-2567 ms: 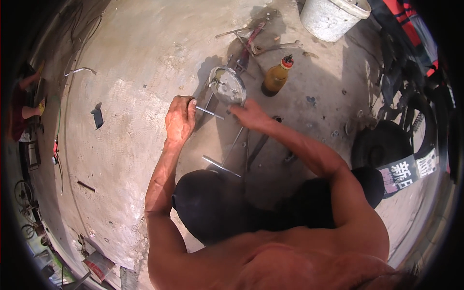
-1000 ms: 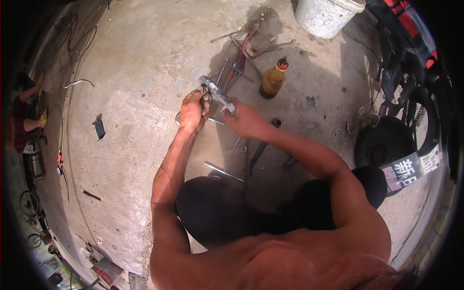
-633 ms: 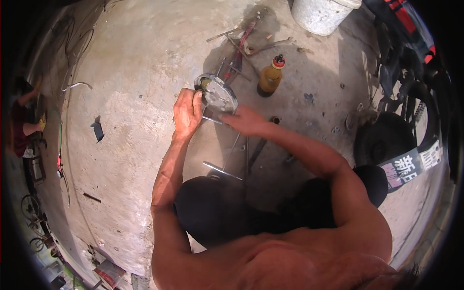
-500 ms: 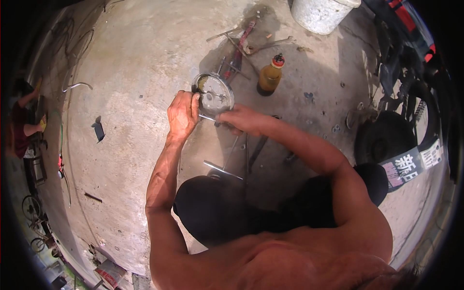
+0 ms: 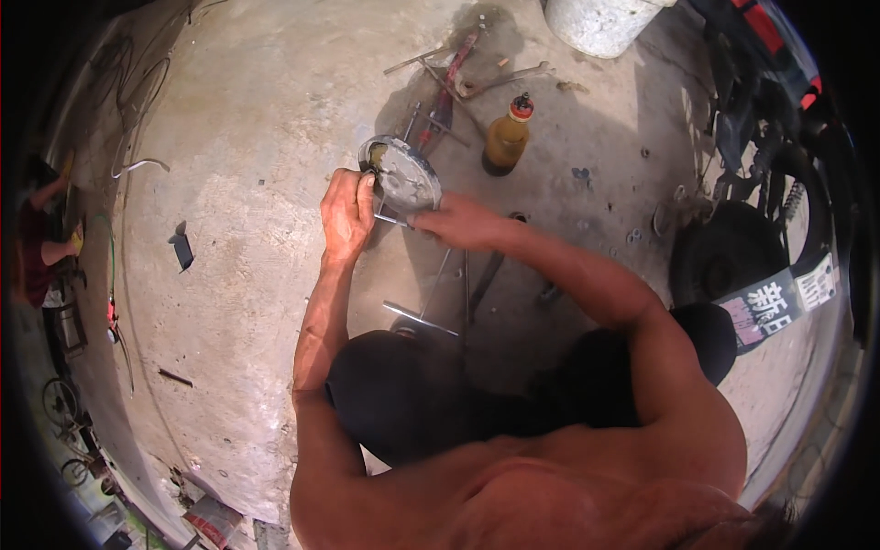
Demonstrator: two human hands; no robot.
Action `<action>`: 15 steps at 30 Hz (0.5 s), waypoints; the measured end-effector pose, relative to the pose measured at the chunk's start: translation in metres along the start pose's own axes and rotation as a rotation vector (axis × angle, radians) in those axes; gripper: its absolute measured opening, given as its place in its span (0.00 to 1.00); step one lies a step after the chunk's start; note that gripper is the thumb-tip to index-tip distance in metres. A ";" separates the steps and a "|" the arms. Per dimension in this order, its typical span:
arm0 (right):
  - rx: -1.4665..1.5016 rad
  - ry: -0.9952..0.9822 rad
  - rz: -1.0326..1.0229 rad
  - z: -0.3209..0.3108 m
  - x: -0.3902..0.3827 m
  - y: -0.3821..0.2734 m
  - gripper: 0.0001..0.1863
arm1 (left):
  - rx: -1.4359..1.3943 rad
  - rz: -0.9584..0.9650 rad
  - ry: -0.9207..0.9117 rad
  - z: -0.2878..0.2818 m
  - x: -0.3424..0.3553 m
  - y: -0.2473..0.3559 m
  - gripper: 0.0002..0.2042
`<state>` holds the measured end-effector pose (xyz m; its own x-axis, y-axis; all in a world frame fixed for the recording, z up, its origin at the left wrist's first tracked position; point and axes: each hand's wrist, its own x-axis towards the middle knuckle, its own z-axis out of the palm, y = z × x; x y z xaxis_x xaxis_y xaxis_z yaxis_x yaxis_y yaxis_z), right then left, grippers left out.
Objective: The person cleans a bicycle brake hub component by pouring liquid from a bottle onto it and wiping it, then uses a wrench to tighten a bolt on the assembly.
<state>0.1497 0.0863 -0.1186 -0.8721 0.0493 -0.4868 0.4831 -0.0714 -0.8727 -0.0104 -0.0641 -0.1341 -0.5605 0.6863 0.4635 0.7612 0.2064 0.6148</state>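
Note:
A round grey metal brake plate with a raised rim is held up in front of me, tilted. The fingers of my left hand are closed on its lower left edge. My right hand grips its lower right edge, with the fingertips partly hidden. A short shiny rod sticks out below the plate between my two hands; I cannot tell whether it is joined to the plate. From the plate's far side a thin metal stem points away.
Beyond the plate lie a red-handled tool and an open-ended wrench. An amber bottle stands to their right, a white bucket farther back. A T-handle tool lies near my knees. Motorcycle parts and a tyre are at right.
The brake plate has tilted, so its face is now seen more obliquely. Both hands keep their hold, and the left forearm has shifted slightly right.

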 end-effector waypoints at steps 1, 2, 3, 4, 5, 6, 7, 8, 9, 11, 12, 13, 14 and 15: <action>0.004 0.001 0.001 -0.001 0.005 0.001 0.24 | 0.097 0.055 0.004 -0.004 0.000 -0.002 0.07; 0.094 -0.047 0.076 -0.003 0.011 0.003 0.23 | 0.115 0.058 -0.001 -0.005 0.000 -0.003 0.08; 0.177 -0.102 0.146 -0.003 0.015 0.001 0.21 | 0.140 0.059 0.002 -0.008 0.001 -0.003 0.09; 0.175 -0.109 0.143 0.002 0.013 0.001 0.21 | -0.081 -0.203 -0.034 -0.004 -0.003 -0.004 0.11; -0.105 0.095 -0.071 0.009 0.007 0.003 0.23 | -0.305 -0.463 -0.066 0.003 -0.009 -0.006 0.12; -0.384 0.306 -0.283 0.011 0.001 0.004 0.25 | -0.991 -0.926 -0.043 0.010 -0.005 -0.001 0.13; -0.385 0.307 -0.283 0.011 0.003 0.012 0.25 | -1.318 -1.026 0.001 0.012 -0.005 0.004 0.13; -0.523 0.450 -0.414 0.011 0.008 0.027 0.27 | -1.472 -1.081 -0.002 0.014 -0.004 0.010 0.15; -0.665 0.596 -0.543 0.009 0.007 0.030 0.29 | -1.631 -1.133 -0.007 0.015 -0.002 0.016 0.17; -0.655 0.603 -0.577 -0.001 0.004 0.035 0.29 | -1.566 -1.125 -0.016 0.019 0.000 0.024 0.16; -0.635 0.600 -0.615 -0.003 0.003 0.032 0.29 | -1.482 -0.975 -0.016 0.019 -0.001 0.024 0.12; -0.634 0.594 -0.618 -0.003 0.001 0.024 0.29 | -1.394 -0.827 -0.012 0.019 -0.003 0.023 0.09; -0.578 0.397 -0.382 -0.003 -0.001 0.013 0.29 | -1.030 -0.666 -0.056 0.022 -0.017 -0.011 0.09; -0.520 0.217 -0.136 -0.010 -0.003 0.010 0.28 | -1.042 -0.663 -0.064 0.023 -0.013 -0.014 0.09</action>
<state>0.1577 0.0954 -0.1261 -0.9195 0.2308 -0.3182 0.3906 0.4460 -0.8053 -0.0067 -0.0599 -0.1632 -0.6993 0.6999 -0.1455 -0.3032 -0.1061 0.9470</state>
